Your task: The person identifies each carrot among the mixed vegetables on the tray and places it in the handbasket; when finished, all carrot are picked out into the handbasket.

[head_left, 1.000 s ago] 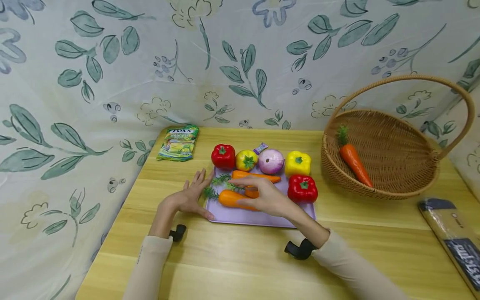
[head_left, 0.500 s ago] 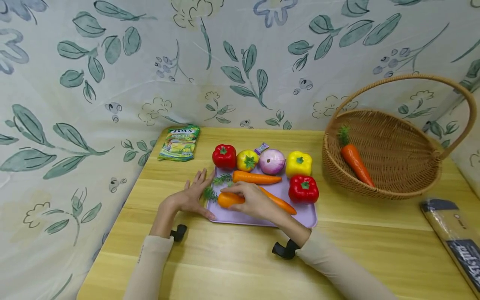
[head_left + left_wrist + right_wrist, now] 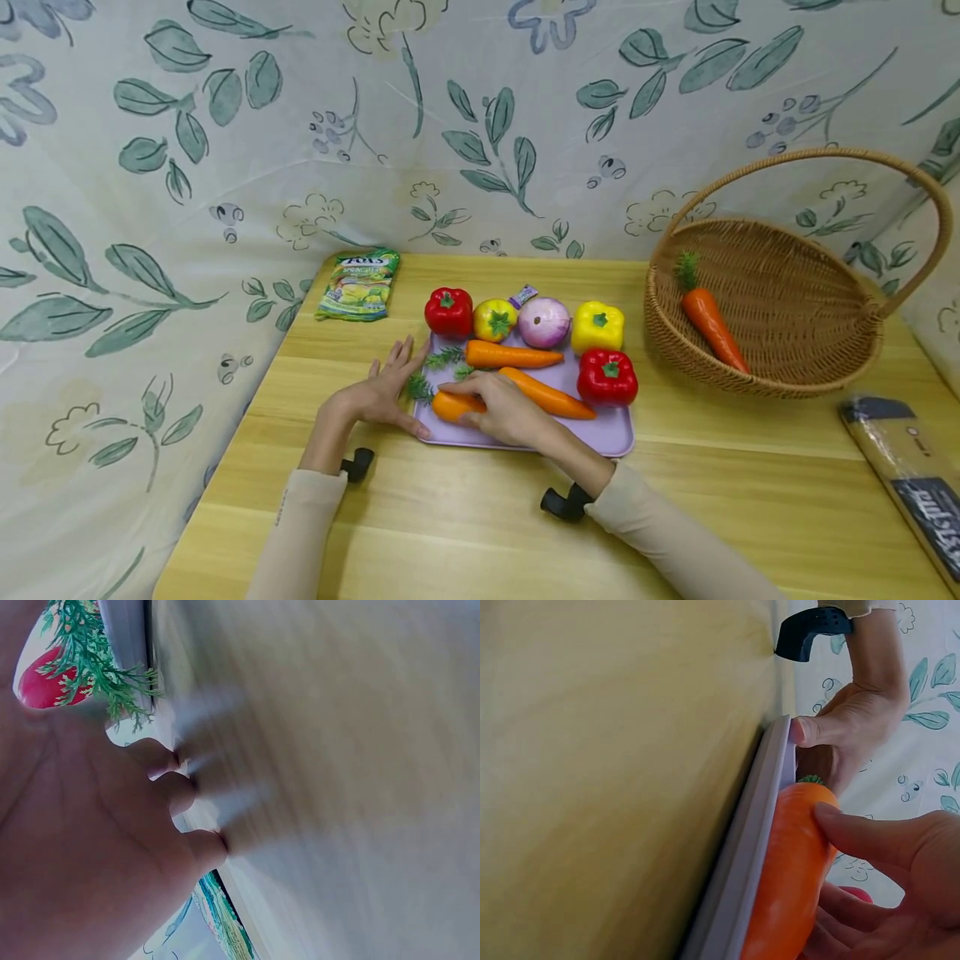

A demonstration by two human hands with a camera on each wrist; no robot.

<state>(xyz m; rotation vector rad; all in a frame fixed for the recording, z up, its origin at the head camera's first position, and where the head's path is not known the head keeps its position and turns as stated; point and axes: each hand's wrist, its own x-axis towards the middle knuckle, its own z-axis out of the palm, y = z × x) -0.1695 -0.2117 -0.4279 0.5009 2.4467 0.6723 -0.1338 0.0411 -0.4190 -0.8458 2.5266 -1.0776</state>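
My right hand grips the nearest orange carrot on the lilac tray. In the right wrist view, its thumb and fingers lie on either side of that carrot; in the head view the hand covers the tapered end. Two more carrots lie behind it, a middle one and a far one, with green tops to the left. My left hand has its fingers spread at the tray's left side, fingertips on the table and thumb at the tray's front left corner.
Along the tray's back and right are a red pepper, a yellow tomato-like vegetable, an onion, a yellow pepper and another red pepper. A wicker basket holding a carrot stands right. A green candy bag lies back left.
My right hand has moved left and slightly nearer, from over the carrots onto the nearest one, which has shifted slightly. The middle carrot has come into fuller view. My left hand stays put.
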